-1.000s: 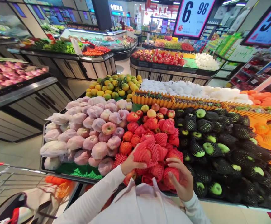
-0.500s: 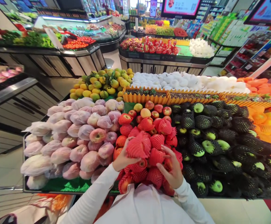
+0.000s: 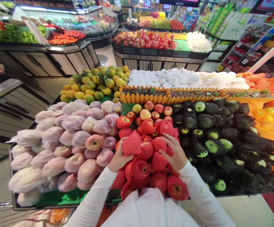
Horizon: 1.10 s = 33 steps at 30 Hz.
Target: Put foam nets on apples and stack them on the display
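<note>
In my left hand (image 3: 118, 160) is an apple in a red foam net (image 3: 131, 143), held above the left side of a heap of red-netted apples. My right hand (image 3: 176, 154) is over the right side of that heap, its fingers apart and curved. Its fingertips are close to or touching a netted apple (image 3: 159, 144); I cannot tell which. Below the hands lie more apples in red nets, one with its bare end (image 3: 177, 189) facing me. Several apples without nets (image 3: 145, 114) sit at the back of the heap.
Paper-wrapped apples (image 3: 54, 134) fill the left of the stand, and green fruit in black nets (image 3: 212, 145) the right. Behind are yellow-green mangoes (image 3: 89, 85), white-netted fruit (image 3: 172, 78) and a low orange fence (image 3: 144, 98). Orange-netted fruit (image 3: 269, 119) lies far right.
My left hand has moved slightly left with the netted apple. My right hand has shifted up over the heap, its fingers nearer the apples. The camera view has tilted down a little.
</note>
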Each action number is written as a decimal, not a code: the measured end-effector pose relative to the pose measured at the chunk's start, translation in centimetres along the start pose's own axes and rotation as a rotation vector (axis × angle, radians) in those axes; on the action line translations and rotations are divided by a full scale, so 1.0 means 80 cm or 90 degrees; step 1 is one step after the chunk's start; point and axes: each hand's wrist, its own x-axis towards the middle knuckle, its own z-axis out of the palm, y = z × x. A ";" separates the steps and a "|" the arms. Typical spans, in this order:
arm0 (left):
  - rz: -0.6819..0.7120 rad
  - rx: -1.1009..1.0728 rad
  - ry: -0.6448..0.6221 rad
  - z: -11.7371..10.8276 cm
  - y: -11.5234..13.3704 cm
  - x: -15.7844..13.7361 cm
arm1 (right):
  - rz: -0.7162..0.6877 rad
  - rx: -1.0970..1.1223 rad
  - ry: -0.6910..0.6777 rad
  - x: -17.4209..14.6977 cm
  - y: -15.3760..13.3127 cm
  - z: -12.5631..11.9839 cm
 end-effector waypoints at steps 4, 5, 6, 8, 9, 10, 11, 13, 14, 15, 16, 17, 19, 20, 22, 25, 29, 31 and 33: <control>0.104 0.302 0.098 -0.026 -0.030 0.030 | 0.111 -0.147 0.047 0.050 0.075 0.004; 0.125 0.394 0.112 -0.030 -0.040 0.032 | 0.155 -0.167 0.028 0.060 0.089 0.011; 0.141 0.476 0.121 -0.034 -0.050 0.033 | 0.198 -0.179 0.005 0.068 0.099 0.018; 0.159 0.593 0.135 -0.040 -0.066 0.027 | 0.270 -0.197 -0.045 0.081 0.109 0.033; 0.164 0.628 0.146 -0.042 -0.072 0.023 | 0.294 -0.206 -0.065 0.085 0.110 0.039; 0.168 0.650 0.155 -0.044 -0.075 0.018 | 0.311 -0.217 -0.079 0.088 0.109 0.044; 0.172 0.665 0.160 -0.044 -0.077 0.013 | 0.324 -0.229 -0.089 0.090 0.108 0.045; 0.176 0.679 0.154 -0.044 -0.075 0.003 | 0.342 -0.230 -0.082 0.092 0.104 0.040; 0.178 0.682 0.147 -0.044 -0.072 0.000 | 0.347 -0.211 -0.059 0.092 0.102 0.032; 0.178 0.683 0.140 -0.043 -0.069 -0.003 | 0.342 -0.179 -0.022 0.091 0.100 0.022; 0.176 0.685 0.136 -0.042 -0.065 -0.005 | 0.329 -0.141 0.027 0.089 0.097 0.010; 0.173 0.683 0.134 -0.041 -0.061 -0.007 | 0.305 -0.102 0.084 0.086 0.095 -0.004; 0.174 0.668 0.130 -0.039 -0.053 -0.006 | 0.243 -0.052 0.176 0.074 0.088 -0.034; 0.181 0.652 0.127 -0.038 -0.049 -0.005 | 0.219 -0.042 0.196 0.066 0.084 -0.047; 0.196 0.613 0.118 -0.036 -0.041 0.000 | 0.186 -0.033 0.189 0.044 0.075 -0.067; 0.204 0.584 0.108 -0.034 -0.026 0.011 | 0.185 -0.013 0.131 0.005 0.065 -0.078; 0.209 0.612 0.110 -0.025 0.002 0.021 | 0.229 0.131 0.063 -0.041 0.054 -0.073; 0.233 0.610 0.115 -0.010 0.020 0.020 | 0.224 0.246 0.049 -0.055 0.044 -0.071; 0.275 0.567 0.093 0.013 0.037 0.013 | 0.197 0.360 0.007 -0.064 0.028 -0.068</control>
